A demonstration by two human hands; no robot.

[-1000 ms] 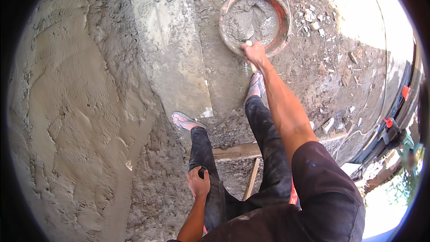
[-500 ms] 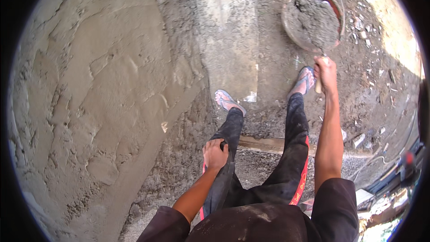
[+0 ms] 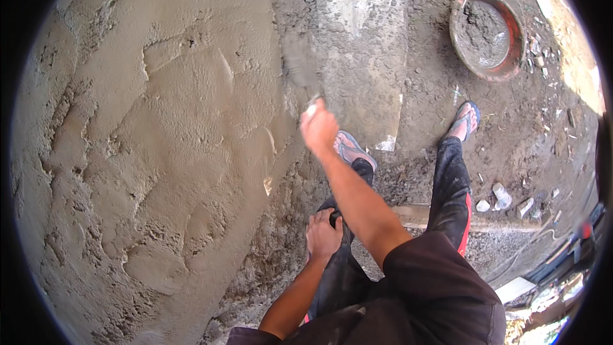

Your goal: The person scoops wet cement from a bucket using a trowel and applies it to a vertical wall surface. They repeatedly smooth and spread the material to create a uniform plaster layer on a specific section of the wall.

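Note:
My right hand (image 3: pixel 319 129) is closed round the handle of a trowel (image 3: pixel 300 67), whose blade is smeared by motion and seems loaded with grey mortar. It is held over the right edge of the wet mortar surface (image 3: pixel 185 96), to the left of a pale board. My left hand (image 3: pixel 324 236) rests on my left knee, thumb apart from the fingers; a dark patch shows between them, and I cannot tell whether it is more than trouser cloth. At the upper right stands a reddish bucket (image 3: pixel 513 64) part full of grey mortar (image 3: pixel 482 32), its wire handle up at the far rim.
The pale, mortar-spattered board (image 3: pixel 361 57) runs away from me between the mortar surface and the bucket. My sandalled feet stand either side of its near end. A wooden strip (image 3: pixel 412 216) crosses behind them. Stone chips and a clear plastic cup (image 3: pixel 502 197) litter the right side.
My right hand has swung left with the trowel, from the bucket to the mortar's edge. Less mortar shows in the bucket. My left hand stays on the knee; the view has shifted.

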